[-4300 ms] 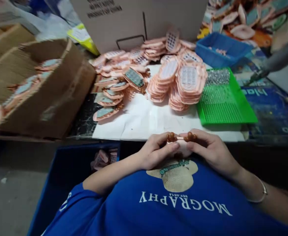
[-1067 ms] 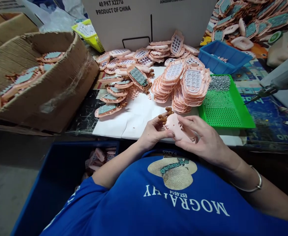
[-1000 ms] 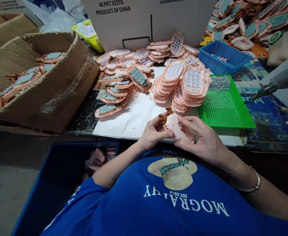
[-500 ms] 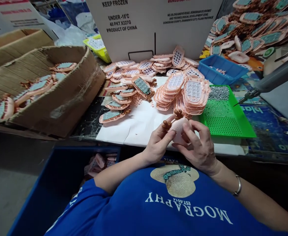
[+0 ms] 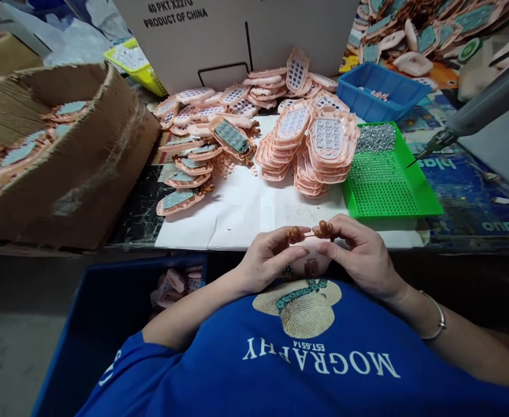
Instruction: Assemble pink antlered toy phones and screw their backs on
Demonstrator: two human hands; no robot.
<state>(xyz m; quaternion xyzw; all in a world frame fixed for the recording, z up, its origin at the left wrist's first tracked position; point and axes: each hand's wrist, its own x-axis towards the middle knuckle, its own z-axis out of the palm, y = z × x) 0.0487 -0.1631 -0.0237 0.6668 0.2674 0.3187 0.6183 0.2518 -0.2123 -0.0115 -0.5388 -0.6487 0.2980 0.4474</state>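
Note:
Both hands hold one pink toy phone (image 5: 309,258) with brown ear-like knobs, close to my chest at the table's near edge. My left hand (image 5: 265,258) grips its left side, fingers curled. My right hand (image 5: 359,252) grips its right side, fingers curled over the top by the knobs. Most of the toy is hidden behind my fingers. Stacks of pink keypad shells (image 5: 319,147) stand on the white paper (image 5: 246,214) ahead of my hands.
A green tray (image 5: 389,185) with small screws lies right of the stacks, a blue bin (image 5: 376,90) behind it. A powered screwdriver (image 5: 476,116) hangs at right. A cardboard box (image 5: 63,150) of toys sits left, a blue crate (image 5: 106,313) below.
The toy was tilted up over the paper and turned in my hands; now both hands have drawn it back to my chest, knobs facing up.

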